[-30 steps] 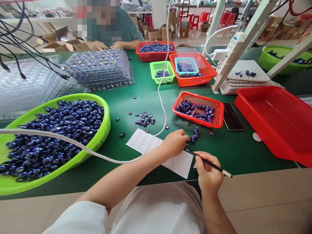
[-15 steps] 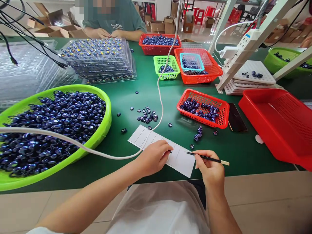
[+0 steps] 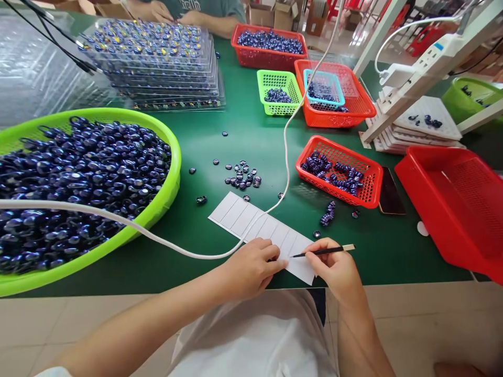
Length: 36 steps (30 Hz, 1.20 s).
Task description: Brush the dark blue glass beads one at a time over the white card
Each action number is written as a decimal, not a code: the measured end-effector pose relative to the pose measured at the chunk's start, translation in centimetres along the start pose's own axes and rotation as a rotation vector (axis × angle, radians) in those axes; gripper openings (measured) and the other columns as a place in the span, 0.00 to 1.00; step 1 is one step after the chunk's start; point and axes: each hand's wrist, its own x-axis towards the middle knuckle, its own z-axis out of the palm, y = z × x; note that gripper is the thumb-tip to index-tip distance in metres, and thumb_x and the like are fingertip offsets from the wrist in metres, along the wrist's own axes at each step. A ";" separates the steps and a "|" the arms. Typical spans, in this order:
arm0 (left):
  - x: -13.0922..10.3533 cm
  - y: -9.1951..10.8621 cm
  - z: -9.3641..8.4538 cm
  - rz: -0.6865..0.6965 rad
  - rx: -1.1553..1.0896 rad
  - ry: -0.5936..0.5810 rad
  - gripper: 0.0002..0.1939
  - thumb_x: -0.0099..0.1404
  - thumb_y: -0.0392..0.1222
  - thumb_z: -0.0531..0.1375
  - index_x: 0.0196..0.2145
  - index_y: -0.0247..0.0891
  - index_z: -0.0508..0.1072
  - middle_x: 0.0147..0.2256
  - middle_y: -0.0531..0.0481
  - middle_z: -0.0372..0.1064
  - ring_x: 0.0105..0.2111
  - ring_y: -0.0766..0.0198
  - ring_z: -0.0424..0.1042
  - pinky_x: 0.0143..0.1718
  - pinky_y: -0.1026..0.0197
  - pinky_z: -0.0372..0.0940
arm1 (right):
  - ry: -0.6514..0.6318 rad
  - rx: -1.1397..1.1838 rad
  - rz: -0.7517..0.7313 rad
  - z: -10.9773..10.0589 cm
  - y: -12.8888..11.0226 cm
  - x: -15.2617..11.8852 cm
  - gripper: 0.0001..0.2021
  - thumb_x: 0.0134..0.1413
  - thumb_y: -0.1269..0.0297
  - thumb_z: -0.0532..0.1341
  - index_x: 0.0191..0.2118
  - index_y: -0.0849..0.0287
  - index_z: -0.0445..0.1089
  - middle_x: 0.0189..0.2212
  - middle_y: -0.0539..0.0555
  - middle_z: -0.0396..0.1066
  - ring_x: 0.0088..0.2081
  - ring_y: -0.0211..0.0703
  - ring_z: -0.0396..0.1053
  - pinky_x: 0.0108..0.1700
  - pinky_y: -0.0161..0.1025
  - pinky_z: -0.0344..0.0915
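A white lined paper strip (image 3: 251, 222) lies slantwise near the table's front edge. Resting over its lower edge, my left hand (image 3: 255, 266) has its fingers bent; a small dark piece shows by the fingertips, too small to name. My right hand (image 3: 334, 266) is closed on black tweezers (image 3: 328, 251), their tip at the paper just right of my left hand. Beyond the strip lie several loose dark blue shiny pieces (image 3: 242, 178). A short row of such pieces (image 3: 327, 213) and a single one (image 3: 316, 234) sit above my right hand.
At left stands a large green basket (image 3: 175, 173) full of blue pieces. A white cable (image 3: 196, 255) crosses the paper. Right are a red basket (image 3: 377, 191), a phone (image 3: 391, 193) and a red tray (image 3: 436, 230). Stacked clear trays (image 3: 168, 68) stand behind; a person sits beyond.
The tweezers' tip has moved left and down over the paper, closer to my left hand. My left hand has its fingers lower, toward the paper's edge. The camera view has shifted.
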 end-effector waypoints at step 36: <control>0.0 0.6 -0.1 -0.060 0.016 0.009 0.21 0.64 0.28 0.53 0.49 0.41 0.77 0.37 0.43 0.71 0.32 0.59 0.65 0.34 0.56 0.62 | -0.018 0.025 -0.066 0.2 -0.1 -0.1 0.15 0.52 0.49 0.67 0.34 0.56 0.73 0.23 0.49 0.71 0.21 0.36 0.62 0.22 0.34 0.55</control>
